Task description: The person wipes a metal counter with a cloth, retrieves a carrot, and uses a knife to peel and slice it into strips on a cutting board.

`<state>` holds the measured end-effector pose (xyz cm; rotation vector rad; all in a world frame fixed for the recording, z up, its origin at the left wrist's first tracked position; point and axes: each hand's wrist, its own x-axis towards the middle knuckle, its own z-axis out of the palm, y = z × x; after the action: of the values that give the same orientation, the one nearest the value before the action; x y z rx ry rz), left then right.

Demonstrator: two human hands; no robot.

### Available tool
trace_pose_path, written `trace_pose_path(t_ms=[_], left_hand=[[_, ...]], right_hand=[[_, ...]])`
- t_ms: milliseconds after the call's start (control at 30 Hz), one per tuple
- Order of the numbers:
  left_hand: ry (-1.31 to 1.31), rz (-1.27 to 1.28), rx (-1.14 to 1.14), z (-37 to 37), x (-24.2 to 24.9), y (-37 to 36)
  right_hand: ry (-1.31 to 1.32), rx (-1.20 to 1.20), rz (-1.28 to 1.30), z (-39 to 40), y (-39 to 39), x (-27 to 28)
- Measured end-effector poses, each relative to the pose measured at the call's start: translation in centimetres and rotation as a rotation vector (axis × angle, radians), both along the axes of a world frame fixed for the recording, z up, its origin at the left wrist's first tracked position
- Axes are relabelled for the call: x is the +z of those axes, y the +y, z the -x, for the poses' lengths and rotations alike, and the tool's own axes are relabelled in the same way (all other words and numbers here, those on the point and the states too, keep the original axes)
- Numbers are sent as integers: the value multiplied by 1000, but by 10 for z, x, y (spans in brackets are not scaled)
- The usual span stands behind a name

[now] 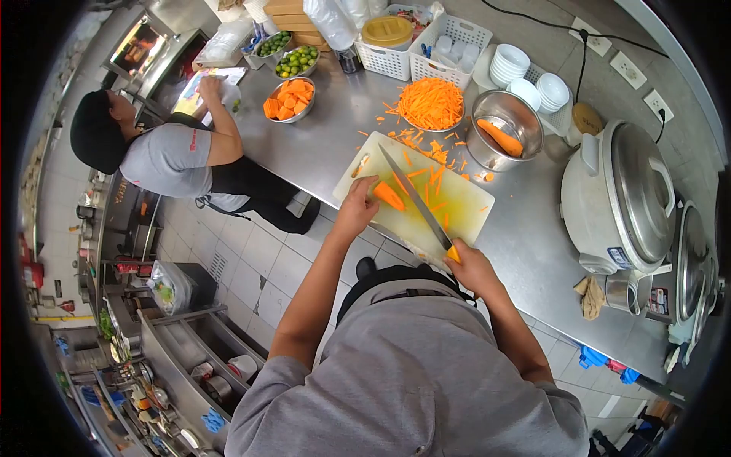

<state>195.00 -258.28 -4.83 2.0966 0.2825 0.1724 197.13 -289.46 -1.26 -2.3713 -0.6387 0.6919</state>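
My right hand (pixel 468 266) is wrapped round the yellow handle of a long knife (pixel 420 202), whose blade lies diagonally above a pale cutting board (pixel 474 199). At the board's left edge is my left hand (pixel 358 204), fingers apart, beside a piece of carrot (pixel 389 196) without gripping it. Thin carrot strips (pixel 437 181) are scattered over the board and behind it. A heaped bowl of shredded carrot (pixel 430 103) stands behind the board. To its right, a steel pot (pixel 504 129) holds a peeled carrot (pixel 500 139).
A co-worker (pixel 171 156) stands at the counter on the left. Near that person are a bowl of carrot chunks (pixel 289 100) and bowls of green limes (pixel 296 62). White baskets (pixel 449 49) and stacked white bowls (pixel 510 65) line the back. A large cooker (pixel 620 198) stands right.
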Motion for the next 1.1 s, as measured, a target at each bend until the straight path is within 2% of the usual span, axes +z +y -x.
trace_pose_path(t_ms=[100, 167, 300, 367, 500, 567, 600, 667, 800, 867, 900, 1000, 1067, 1100], left_hand=[[-13, -90, -105, -8, 1, 2], [-128, -281, -230, -16, -2, 9], [-48, -304, -300, -26, 2, 17], [-78, -473, -400, -33, 2, 23], [21, -381, -470, -44, 13, 29], [172, -181, -487, -50, 20, 34], [166, -181, -490, -53, 22, 36], [278, 90, -535, -57, 24, 44], [311, 81, -597, -72, 19, 51], [469, -100, -602, -79, 22, 51], [469, -99, -603, -79, 22, 48], [348, -217, -542, -78, 14, 44], [-171, -448, -377, -73, -7, 42], [-174, -449, -383, -70, -10, 41]], right_hand=[[29, 0, 26, 8, 3, -7], [20, 44, 70, 8, 6, -7], [44, 23, 84, 9, 8, -7], [13, -10, 63, 7, 8, -11], [64, -89, 100, 7, 7, -4], [52, -139, 116, 9, 5, -7], [47, -143, 117, 9, 4, -6], [50, -165, 141, 13, 6, -6], [43, -188, 144, 18, 11, 1], [65, -195, 152, 20, 14, 6], [66, -195, 153, 21, 16, 8], [53, -184, 140, 22, 22, 11], [51, -167, 124, 22, 23, 6], [49, -173, 123, 22, 23, 5]])
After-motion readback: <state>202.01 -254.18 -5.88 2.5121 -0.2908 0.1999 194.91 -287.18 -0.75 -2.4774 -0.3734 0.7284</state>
